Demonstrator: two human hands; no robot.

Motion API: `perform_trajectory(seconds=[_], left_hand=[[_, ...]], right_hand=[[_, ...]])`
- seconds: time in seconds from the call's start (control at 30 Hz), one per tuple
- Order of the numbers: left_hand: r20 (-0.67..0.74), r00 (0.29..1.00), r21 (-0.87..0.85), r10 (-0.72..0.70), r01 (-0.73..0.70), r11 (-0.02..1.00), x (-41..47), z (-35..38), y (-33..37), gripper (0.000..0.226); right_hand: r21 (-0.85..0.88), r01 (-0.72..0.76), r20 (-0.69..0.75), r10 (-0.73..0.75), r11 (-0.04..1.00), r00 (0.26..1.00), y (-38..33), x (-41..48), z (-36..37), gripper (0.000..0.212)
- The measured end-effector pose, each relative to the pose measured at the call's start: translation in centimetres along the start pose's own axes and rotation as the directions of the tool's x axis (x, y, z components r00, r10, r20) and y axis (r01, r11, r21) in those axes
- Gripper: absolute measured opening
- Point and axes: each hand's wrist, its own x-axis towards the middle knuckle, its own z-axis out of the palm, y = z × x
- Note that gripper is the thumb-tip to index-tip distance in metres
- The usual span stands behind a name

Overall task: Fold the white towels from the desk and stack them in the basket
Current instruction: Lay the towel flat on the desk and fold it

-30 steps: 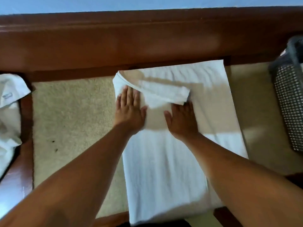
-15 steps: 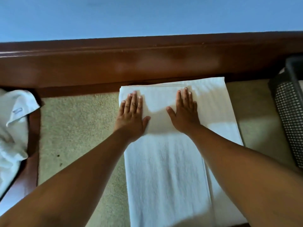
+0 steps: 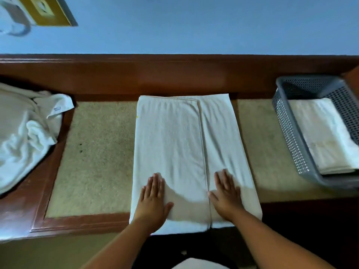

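On the table (image 3: pixel 97 152), at the middle of its beige top, a white towel (image 3: pixel 182 144) lies folded lengthwise, running from the far wooden rim to the near edge. Its upper layer covers the left and middle part, and that layer's hemmed edge runs near to far just right of centre, leaving a narrower strip of the lower layer bare on the right.

Both hands lie flat on the towel's near end, fingers straight and close together, palms down, grasping nothing. The left hand (image 3: pixel 153 199) presses the upper layer near the towel's left edge. The right hand (image 3: pixel 226 193) rests on the right strip, with its thumb at the hemmed edge.

At the right end of the table stands a grey perforated basket (image 3: pixel 287 133), well apart from the towel. Folded white towels (image 3: pixel 326 136) lie stacked flat inside it.

At the left end a heap of unfolded white towels (image 3: pixel 23 133) is bunched up, partly on the wooden border, with a small label (image 3: pixel 57 109) showing on one corner.

Beyond the table rises a blue wall (image 3: pixel 194 26), with a framed panel (image 3: pixel 48 12) at the far left.
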Motion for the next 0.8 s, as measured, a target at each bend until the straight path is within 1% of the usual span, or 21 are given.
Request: perform_trajectory(seconds=[0.07,0.13,0.2,0.27,0.3,0.37,0.43,0.47,0.53,0.6,0.73,0.8], left_hand=[[0.054,0.999,-0.018,-0.01,0.011,1.0,-2.0,0.9,1.7,0.094],[0.051,0.998,-0.015,-0.032,0.033,0.999,-3.0,1.2,3.1,0.091],[0.082,0.994,-0.001,-0.068,0.068,0.998,-3.3,1.1,3.9,0.079],[0.123,0.988,-0.012,-0.098,0.1,0.995,-3.7,1.0,4.8,0.074],[0.136,0.985,-0.021,-0.103,0.107,0.994,-4.1,1.0,5.3,0.073],[0.153,0.983,-0.034,-0.106,0.112,0.993,-5.1,1.3,6.3,0.071],[0.175,0.979,-0.04,-0.104,0.113,0.993,-6.2,1.8,6.8,0.071],[0.192,0.976,-0.039,-0.104,0.114,0.993,-6.8,1.9,7.0,0.072],[0.218,0.971,-0.041,-0.095,0.106,0.994,-7.7,1.6,7.3,0.072],[0.22,0.971,-0.032,-0.089,0.098,0.995,-7.9,0.7,7.3,0.07],[0.145,0.984,-0.025,-0.104,0.108,0.994,-6.5,-1.2,6.7,0.064],[0.128,0.984,-0.046,-0.124,0.131,0.99,-5.7,-1.3,6.1,0.063]], right_hand=[[-0.02,-0.107,0.019,0.108,0.994,0.994,2.7,-2.5,0.3,0.079],[-0.013,-0.191,-0.011,0.191,0.982,0.982,4.8,-4.4,0.5,0.084],[0.105,-0.249,-0.067,0.257,0.963,0.964,5.8,-5.3,0.5,0.093],[0.279,-0.266,-0.134,0.312,0.923,0.941,6.3,-5.8,0.5,0.097],[0.327,-0.266,-0.163,0.332,0.907,0.929,6.5,-5.8,0.5,0.096],[0.342,-0.273,-0.206,0.355,0.899,0.912,6.8,-5.8,0.2,0.091],[0.337,-0.29,-0.213,0.372,0.896,0.903,6.9,-5.7,-0.6,0.086],[0.31,-0.299,-0.202,0.37,0.902,0.907,6.8,-5.7,-1.0,0.085],[0.203,-0.309,-0.171,0.344,0.929,0.923,6.6,-5.9,-1.8,0.083],[0.113,-0.288,-0.163,0.304,0.951,0.939,6.0,-5.8,-2.3,0.078],[0.021,-0.118,-0.181,0.12,0.993,0.976,4.0,-5.4,-2.9,0.065],[0.046,-0.041,-0.131,0.046,0.998,0.99,2.7,-5.0,-2.9,0.061]])
